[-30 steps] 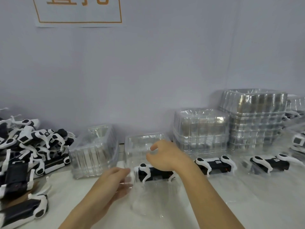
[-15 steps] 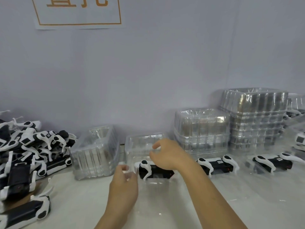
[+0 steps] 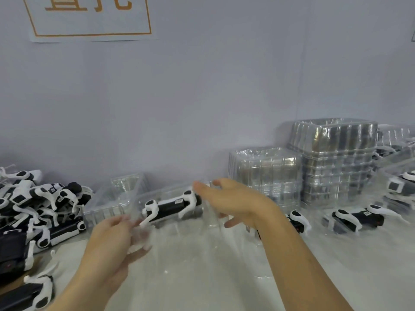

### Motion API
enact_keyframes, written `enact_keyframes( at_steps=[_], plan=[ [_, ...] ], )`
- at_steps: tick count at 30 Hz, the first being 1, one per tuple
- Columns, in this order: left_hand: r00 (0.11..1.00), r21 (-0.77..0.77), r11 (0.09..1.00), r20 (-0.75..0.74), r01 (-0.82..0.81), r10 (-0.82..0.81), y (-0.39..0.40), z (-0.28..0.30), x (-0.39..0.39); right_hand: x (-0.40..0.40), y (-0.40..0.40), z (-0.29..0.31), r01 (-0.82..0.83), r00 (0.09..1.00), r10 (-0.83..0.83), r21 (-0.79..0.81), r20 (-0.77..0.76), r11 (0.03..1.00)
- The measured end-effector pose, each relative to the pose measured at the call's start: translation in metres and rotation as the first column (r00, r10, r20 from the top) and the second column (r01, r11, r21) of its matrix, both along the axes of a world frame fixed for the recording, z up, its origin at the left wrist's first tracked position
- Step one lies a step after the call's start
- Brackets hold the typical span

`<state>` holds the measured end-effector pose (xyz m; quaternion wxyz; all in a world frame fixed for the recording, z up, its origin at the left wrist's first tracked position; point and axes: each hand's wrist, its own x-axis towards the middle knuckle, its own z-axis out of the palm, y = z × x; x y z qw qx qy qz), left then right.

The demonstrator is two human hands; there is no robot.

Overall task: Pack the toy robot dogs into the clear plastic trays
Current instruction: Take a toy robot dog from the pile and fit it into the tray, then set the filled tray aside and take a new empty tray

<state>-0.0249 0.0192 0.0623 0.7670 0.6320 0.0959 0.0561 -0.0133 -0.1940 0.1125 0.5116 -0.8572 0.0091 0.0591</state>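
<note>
On the table, toy robot dog in clear tray, label unreadable

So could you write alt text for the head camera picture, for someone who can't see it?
Two bare hands, left hand and right hand, hold a clear plastic tray with a black and white toy robot dog in it, above a white table. A heap of loose dogs lies at left; stacked empty trays stand at right against the wall.
</note>
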Motion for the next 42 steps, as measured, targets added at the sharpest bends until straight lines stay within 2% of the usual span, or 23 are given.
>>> enact_keyframes(
  at_steps=[2, 4, 7, 11, 16, 19, 23, 28, 31, 33, 36, 38, 40, 42],
  plan=[
    [0.994, -0.024, 0.998, 0.085, -0.062, 0.064, -0.017, 0.006, -0.006, -0.002, -0.003, 0.006, 0.007, 1.000, -0.009, 0.056, 0.029, 0.998],
    [0.981, -0.063, 0.994, 0.171, -0.085, 0.095, -0.035, 0.011, -0.014, -0.004, -0.013, 0.014, 0.080, 0.989, -0.095, 0.129, 0.111, 0.988],
    [0.976, -0.113, 0.994, 0.215, 0.005, 0.019, -0.062, 0.017, -0.023, -0.011, -0.045, 0.027, 0.105, 0.982, -0.151, 0.341, 0.111, 0.934],
    [0.968, -0.181, 0.966, 0.200, 0.187, -0.150, -0.096, 0.022, -0.027, -0.028, -0.093, 0.030, 0.138, 0.980, -0.185, 0.404, 0.080, 0.905],
    [0.966, -0.007, 0.980, 0.170, 0.198, -0.194, -0.141, 0.020, -0.018, -0.033, -0.140, 0.015, 0.363, 0.915, -0.393, 0.239, 0.094, 0.901],
    [0.975, 0.090, 0.981, 0.127, 0.174, -0.185, -0.164, 0.011, -0.008, -0.034, -0.151, 0.008, 0.513, 0.843, -0.522, 0.094, 0.132, 0.853],
    [0.984, 0.214, 0.970, 0.104, 0.119, -0.144, -0.181, -0.002, 0.000, -0.034, -0.154, -0.002, 0.532, 0.844, -0.526, -0.034, 0.098, 0.846],
    [0.947, 0.244, 0.934, 0.126, 0.259, -0.296, -0.185, -0.017, -0.008, -0.026, -0.153, -0.004, 0.539, 0.842, -0.536, -0.145, 0.066, 0.830],
    [0.910, 0.220, 0.906, 0.124, 0.363, -0.395, -0.178, -0.021, -0.010, -0.021, -0.151, -0.002, 0.554, 0.833, -0.538, -0.186, 0.131, 0.812],
    [0.903, 0.238, 0.895, 0.123, 0.377, -0.413, -0.170, -0.025, -0.007, -0.019, -0.147, -0.001, 0.591, 0.803, -0.548, -0.199, 0.234, 0.782],
    [0.937, 0.259, 0.921, 0.119, 0.292, -0.330, -0.149, -0.028, 0.001, -0.011, -0.135, 0.003, 0.633, 0.733, -0.527, -0.146, 0.431, 0.760],
    [0.969, 0.271, 0.944, 0.100, 0.190, -0.224, -0.129, -0.029, 0.010, -0.005, -0.118, 0.007, 0.606, 0.706, -0.476, -0.100, 0.525, 0.789],
    [0.983, 0.336, 0.939, 0.132, 0.077, -0.128, -0.107, -0.032, 0.023, 0.000, -0.094, 0.010, 0.523, 0.719, -0.373, -0.103, 0.586, 0.846],
    [0.975, 0.466, 0.885, 0.207, -0.020, -0.086, -0.084, -0.036, 0.035, 0.003, -0.067, 0.011, 0.423, 0.741, -0.261, -0.129, 0.618, 0.897]
  ],
)
